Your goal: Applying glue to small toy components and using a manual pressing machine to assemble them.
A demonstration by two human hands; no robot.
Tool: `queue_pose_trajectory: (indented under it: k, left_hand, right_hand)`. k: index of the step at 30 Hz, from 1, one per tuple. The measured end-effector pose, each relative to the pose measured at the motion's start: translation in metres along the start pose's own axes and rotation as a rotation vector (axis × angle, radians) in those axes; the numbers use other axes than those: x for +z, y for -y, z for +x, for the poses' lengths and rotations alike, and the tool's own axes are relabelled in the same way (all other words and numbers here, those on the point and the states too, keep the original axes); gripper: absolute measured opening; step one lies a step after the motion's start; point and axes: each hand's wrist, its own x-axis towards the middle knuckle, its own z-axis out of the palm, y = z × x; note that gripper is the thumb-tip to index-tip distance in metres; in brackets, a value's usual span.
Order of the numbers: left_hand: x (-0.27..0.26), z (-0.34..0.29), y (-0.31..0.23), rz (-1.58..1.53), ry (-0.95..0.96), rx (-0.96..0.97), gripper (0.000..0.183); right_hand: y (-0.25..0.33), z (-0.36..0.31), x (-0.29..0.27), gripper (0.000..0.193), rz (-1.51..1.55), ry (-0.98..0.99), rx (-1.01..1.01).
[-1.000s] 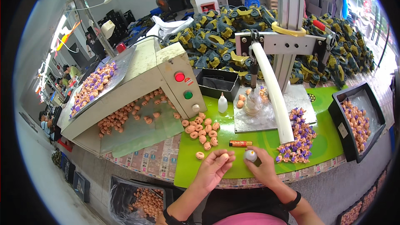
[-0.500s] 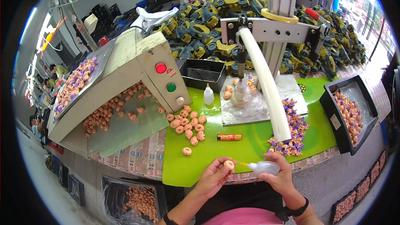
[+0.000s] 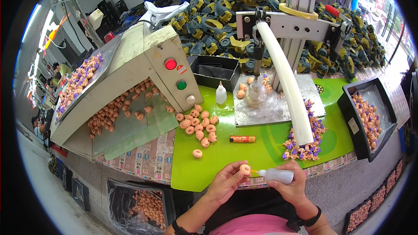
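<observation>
My left hand (image 3: pixel 227 182) pinches a small peach-coloured plastic doll head (image 3: pixel 245 169) between thumb and fingers, just in front of the table edge. In my right hand (image 3: pixel 294 182) is a white squeeze bottle (image 3: pixel 278 175), held on its side. Its thin orange nozzle points left and its tip meets the doll head; whether it enters an opening there I cannot make out. A loose cluster of similar doll heads (image 3: pixel 200 127) lies on the green mat (image 3: pixel 222 165) beyond my left hand. Beyond my right hand is a pile of small peach-and-purple figure parts (image 3: pixel 305 141).
A lever press (image 3: pixel 285 82) stands on a metal plate behind the mat. To the left is a beige machine (image 3: pixel 152 61) with red and green buttons. A second white bottle (image 3: pixel 221 93), an orange-and-black tube (image 3: pixel 242 139), and black bins (image 3: pixel 348 122) with parts surround the workspace.
The bottle's nozzle has moved left and up to the doll head, closing the gap between them. My left hand has turned the head slightly. The whole view has shifted a little.
</observation>
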Motion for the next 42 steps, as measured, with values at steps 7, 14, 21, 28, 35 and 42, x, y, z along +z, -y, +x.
queue_pose_trajectory:
  k: [7,14,21,28,35,42]
  left_hand:
    - [0.0,0.0,-0.001,0.017,-0.006,-0.012,0.032]
    - [-0.001,0.001,0.0,0.01,-0.006,-0.002,0.032]
    - [0.0,0.0,0.001,-0.001,-0.017,0.031,0.032]
    - [0.005,-0.003,0.0,-0.021,-0.047,0.069,0.031]
    - [0.001,-0.009,-0.002,0.098,-0.088,0.256,0.035]
    - [0.0,-0.015,-0.004,0.167,-0.125,0.34,0.037]
  right_hand:
    - [-0.006,0.0,0.003,0.04,-0.033,0.002,-0.011]
    - [-0.004,0.001,0.001,0.039,-0.079,-0.026,-0.044]
    - [0.006,0.0,-0.008,0.039,-0.188,0.016,-0.087]
    - [0.002,0.003,0.003,0.034,-0.127,-0.095,0.034]
    - [-0.022,0.03,0.036,0.038,-0.175,0.022,0.034]
    - [-0.034,0.034,0.051,0.042,-0.113,0.075,0.047]
